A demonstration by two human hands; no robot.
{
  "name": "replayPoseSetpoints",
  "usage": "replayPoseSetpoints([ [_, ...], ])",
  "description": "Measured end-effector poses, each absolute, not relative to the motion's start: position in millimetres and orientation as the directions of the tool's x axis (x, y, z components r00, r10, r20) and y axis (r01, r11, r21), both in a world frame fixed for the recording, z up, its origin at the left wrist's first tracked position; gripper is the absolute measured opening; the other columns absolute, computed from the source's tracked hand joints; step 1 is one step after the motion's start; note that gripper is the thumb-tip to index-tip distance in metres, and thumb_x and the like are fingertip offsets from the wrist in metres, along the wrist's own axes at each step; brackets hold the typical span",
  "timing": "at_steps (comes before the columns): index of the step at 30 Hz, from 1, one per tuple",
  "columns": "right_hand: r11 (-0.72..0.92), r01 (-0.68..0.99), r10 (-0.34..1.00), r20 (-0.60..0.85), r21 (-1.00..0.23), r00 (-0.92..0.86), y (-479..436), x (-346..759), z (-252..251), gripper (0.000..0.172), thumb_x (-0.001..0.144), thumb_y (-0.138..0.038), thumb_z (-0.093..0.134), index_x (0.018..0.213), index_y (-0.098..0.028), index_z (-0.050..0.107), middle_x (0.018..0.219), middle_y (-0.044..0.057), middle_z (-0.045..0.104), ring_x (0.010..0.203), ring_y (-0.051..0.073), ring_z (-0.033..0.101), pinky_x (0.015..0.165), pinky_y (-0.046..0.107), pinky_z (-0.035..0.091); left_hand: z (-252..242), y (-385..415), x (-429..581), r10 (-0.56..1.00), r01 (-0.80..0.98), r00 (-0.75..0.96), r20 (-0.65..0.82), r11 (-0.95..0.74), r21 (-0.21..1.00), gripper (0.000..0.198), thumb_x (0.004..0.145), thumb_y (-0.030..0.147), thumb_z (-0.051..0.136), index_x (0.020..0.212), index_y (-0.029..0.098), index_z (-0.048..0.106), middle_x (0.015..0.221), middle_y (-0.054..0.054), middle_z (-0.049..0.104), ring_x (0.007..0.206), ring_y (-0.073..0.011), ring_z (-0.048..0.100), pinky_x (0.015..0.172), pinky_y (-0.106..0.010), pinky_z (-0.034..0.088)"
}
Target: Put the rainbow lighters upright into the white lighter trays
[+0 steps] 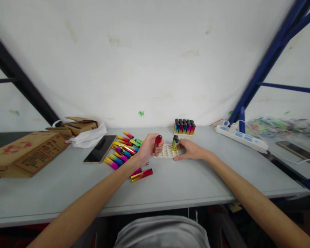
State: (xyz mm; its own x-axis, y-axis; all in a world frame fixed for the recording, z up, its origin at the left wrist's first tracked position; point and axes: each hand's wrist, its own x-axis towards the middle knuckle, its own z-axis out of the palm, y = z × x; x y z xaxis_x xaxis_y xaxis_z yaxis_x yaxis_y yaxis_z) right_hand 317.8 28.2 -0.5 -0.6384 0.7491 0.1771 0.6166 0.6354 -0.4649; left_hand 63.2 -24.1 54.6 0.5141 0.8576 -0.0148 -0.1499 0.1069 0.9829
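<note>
My left hand (147,148) is closed around a red lighter (157,139), held upright with its dark top showing above the fist. Just beneath and to the right lies a white tray (165,151) with rows of round holes. A couple of colourful lighters (175,144) stand at its right end. My right hand (190,150) has its fingers against the nearer of these, and its thumb is by the tray's front right corner. Left of the tray, a loose pile of multicoloured lighters (122,156) lies on the table, partly hidden by my left hand and forearm.
A filled block of upright lighters (184,127) stands near the wall. Left are a black phone (100,148), a white plastic bag (89,136) and cardboard boxes (28,151). On the right, a white power strip (241,137) lies beside a blue metal frame (260,65).
</note>
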Motion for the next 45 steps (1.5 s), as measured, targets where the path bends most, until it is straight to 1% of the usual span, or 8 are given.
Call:
replayPoseSetpoints([
  [8, 0.648, 0.609, 0.739, 0.186, -0.458, -0.647, 28, 318, -1, 0.067, 0.072, -0.068, 0.081, 0.108, -0.014, 0.062, 0.101, 0.011, 0.066, 0.086, 0.025, 0.060, 0.077, 0.035, 0.048, 54, -24, 65, 0.874, -0.126, 0.481, -0.068, 0.146, 0.981, 0.027, 0.081, 0.037, 0.038, 0.060, 0.021, 0.037, 0.055, 0.006, 0.022, 0.046, -0.0096, 0.017, 0.044, -0.022, 0.014],
  [16, 0.653, 0.613, 0.738, 0.190, -0.445, -0.648, 28, 317, 0, 0.064, 0.071, -0.067, 0.082, 0.103, -0.015, 0.063, 0.097, 0.010, 0.065, 0.084, 0.024, 0.059, 0.077, 0.035, 0.048, 41, -18, 68, 0.920, -0.042, 0.386, -0.059, 0.081, 0.996, 0.031, 0.085, 0.040, 0.042, 0.061, 0.021, 0.040, 0.055, 0.007, 0.025, 0.045, -0.0082, 0.019, 0.044, -0.022, 0.014],
  [20, 0.661, 0.613, 0.732, 0.195, -0.432, -0.653, 29, 318, -1, 0.064, 0.071, -0.068, 0.081, 0.100, -0.015, 0.063, 0.096, 0.009, 0.065, 0.084, 0.024, 0.059, 0.077, 0.035, 0.048, 35, -17, 69, 0.921, -0.037, 0.390, 0.001, 0.014, 0.999, 0.042, 0.091, 0.053, 0.043, 0.066, 0.020, 0.047, 0.056, 0.005, 0.035, 0.046, -0.0094, 0.028, 0.044, -0.022, 0.022],
  [24, 0.669, 0.616, 0.731, 0.217, -0.416, -0.647, 32, 319, -5, 0.063, 0.070, -0.069, 0.082, 0.097, -0.016, 0.062, 0.095, 0.009, 0.064, 0.085, 0.024, 0.059, 0.078, 0.035, 0.047, 30, -19, 72, 0.907, 0.034, 0.401, 0.132, -0.159, 0.987, 0.031, 0.096, 0.048, 0.048, 0.083, 0.021, 0.050, 0.065, 0.005, 0.048, 0.053, -0.0111, 0.042, 0.051, -0.023, 0.035],
  [28, 0.661, 0.615, 0.738, 0.223, -0.429, -0.637, 30, 318, -5, 0.064, 0.069, -0.069, 0.083, 0.096, -0.015, 0.062, 0.092, 0.008, 0.064, 0.082, 0.023, 0.058, 0.076, 0.034, 0.046, 30, -22, 77, 0.869, 0.253, 0.396, 0.298, -0.415, 0.874, 0.027, 0.100, 0.043, 0.051, 0.089, 0.020, 0.060, 0.083, 0.000, 0.060, 0.075, -0.0154, 0.058, 0.069, -0.027, 0.048],
  [32, 0.654, 0.606, 0.740, 0.216, -0.452, -0.637, 26, 315, -1, 0.064, 0.070, -0.068, 0.082, 0.098, -0.015, 0.062, 0.090, 0.006, 0.063, 0.077, 0.020, 0.055, 0.070, 0.031, 0.042, 36, -25, 80, 0.794, 0.390, 0.415, 0.443, -0.596, 0.702, 0.025, 0.098, 0.038, 0.058, 0.099, 0.019, 0.073, 0.098, -0.006, 0.064, 0.092, -0.0198, 0.062, 0.081, -0.030, 0.051],
  [37, 0.657, 0.605, 0.738, 0.219, -0.450, -0.639, 25, 313, 0, 0.061, 0.071, -0.069, 0.081, 0.096, -0.016, 0.061, 0.084, 0.003, 0.060, 0.072, 0.018, 0.051, 0.066, 0.029, 0.038, 35, -26, 81, 0.736, 0.366, 0.494, 0.464, -0.660, 0.657, 0.023, 0.099, 0.031, 0.059, 0.109, 0.019, 0.075, 0.101, -0.007, 0.070, 0.090, -0.0188, 0.067, 0.081, -0.029, 0.055],
  [45, 0.676, 0.589, 0.721, 0.231, -0.443, -0.654, 27, 314, -1, 0.061, 0.072, -0.069, 0.081, 0.096, -0.017, 0.060, 0.087, 0.003, 0.059, 0.076, 0.019, 0.054, 0.069, 0.029, 0.040, 25, -16, 84, 0.696, 0.443, 0.590, 0.408, -0.702, 0.557, 0.021, 0.101, 0.029, 0.057, 0.110, 0.018, 0.072, 0.107, -0.009, 0.074, 0.096, -0.0211, 0.069, 0.089, -0.032, 0.052],
])
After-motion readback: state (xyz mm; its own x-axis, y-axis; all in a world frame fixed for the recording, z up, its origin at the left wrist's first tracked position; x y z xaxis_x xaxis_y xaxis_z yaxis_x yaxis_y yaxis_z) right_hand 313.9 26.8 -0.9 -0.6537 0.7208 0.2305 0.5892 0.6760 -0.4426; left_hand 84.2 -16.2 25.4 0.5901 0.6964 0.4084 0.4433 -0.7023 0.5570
